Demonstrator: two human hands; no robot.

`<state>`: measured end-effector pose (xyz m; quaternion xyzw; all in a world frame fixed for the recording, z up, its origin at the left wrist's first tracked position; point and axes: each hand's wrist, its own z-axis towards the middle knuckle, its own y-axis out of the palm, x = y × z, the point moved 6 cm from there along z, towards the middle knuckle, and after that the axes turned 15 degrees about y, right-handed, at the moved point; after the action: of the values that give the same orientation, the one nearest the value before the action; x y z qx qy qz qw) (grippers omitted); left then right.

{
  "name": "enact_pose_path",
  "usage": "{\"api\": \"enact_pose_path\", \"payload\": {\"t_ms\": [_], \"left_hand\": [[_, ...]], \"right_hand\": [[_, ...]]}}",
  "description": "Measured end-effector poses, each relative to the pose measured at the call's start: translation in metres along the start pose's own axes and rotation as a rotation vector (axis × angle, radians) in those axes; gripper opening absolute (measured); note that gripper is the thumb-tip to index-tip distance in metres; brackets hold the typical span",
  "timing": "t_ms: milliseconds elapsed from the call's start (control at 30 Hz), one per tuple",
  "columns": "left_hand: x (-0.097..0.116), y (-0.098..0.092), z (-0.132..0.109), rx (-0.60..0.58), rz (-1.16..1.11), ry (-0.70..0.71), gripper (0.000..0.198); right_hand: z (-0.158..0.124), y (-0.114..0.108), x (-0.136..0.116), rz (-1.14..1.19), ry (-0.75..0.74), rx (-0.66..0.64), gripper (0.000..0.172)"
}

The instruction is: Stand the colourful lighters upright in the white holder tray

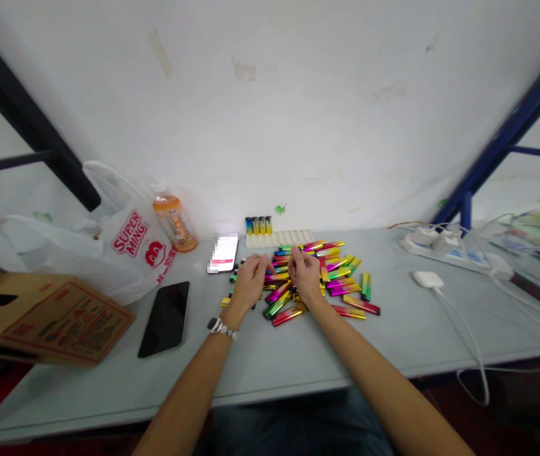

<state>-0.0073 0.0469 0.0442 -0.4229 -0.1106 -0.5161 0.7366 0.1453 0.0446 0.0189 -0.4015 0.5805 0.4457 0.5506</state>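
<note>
A heap of shiny multicoloured lighters [341, 278] lies on the grey table [298, 354]. Both my hands rest over the heap's left part. My left hand [250, 280], with a wristwatch, has its fingers curled and pinched over the lighters. My right hand [305, 272] is also curled, fingertips pinched near the top of the heap. What each pinch holds is too small to make out. Behind the heap lies a white slotted tray [279, 239] with several lighters [258, 225] standing upright at its left end.
A lit phone [223, 253] and a dark phone [165, 318] lie to the left. An orange drink bottle [175, 221], a white plastic bag [122, 247] and a cardboard box [42, 316] stand further left. A power strip [441, 247], charger [428, 279] and cables are on the right.
</note>
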Motion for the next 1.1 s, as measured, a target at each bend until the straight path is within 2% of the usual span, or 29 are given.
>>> {"api": "enact_pose_path", "payload": {"t_ms": [200, 367, 667, 1100], "left_hand": [[0.002, 0.001, 0.000, -0.027, 0.024, 0.016, 0.054], [0.001, 0.001, 0.000, -0.028, 0.011, 0.018, 0.052], [0.004, 0.002, 0.000, -0.034, 0.000, 0.047, 0.051], [0.003, 0.003, 0.001, -0.060, 0.011, 0.070, 0.051]], "right_hand": [[0.003, 0.000, 0.001, -0.080, -0.090, 0.042, 0.041], [0.003, -0.001, 0.000, -0.051, -0.078, 0.061, 0.032], [0.003, -0.001, 0.002, -0.063, -0.072, 0.080, 0.030], [-0.014, 0.006, -0.012, -0.028, -0.170, -0.014, 0.038]]}}
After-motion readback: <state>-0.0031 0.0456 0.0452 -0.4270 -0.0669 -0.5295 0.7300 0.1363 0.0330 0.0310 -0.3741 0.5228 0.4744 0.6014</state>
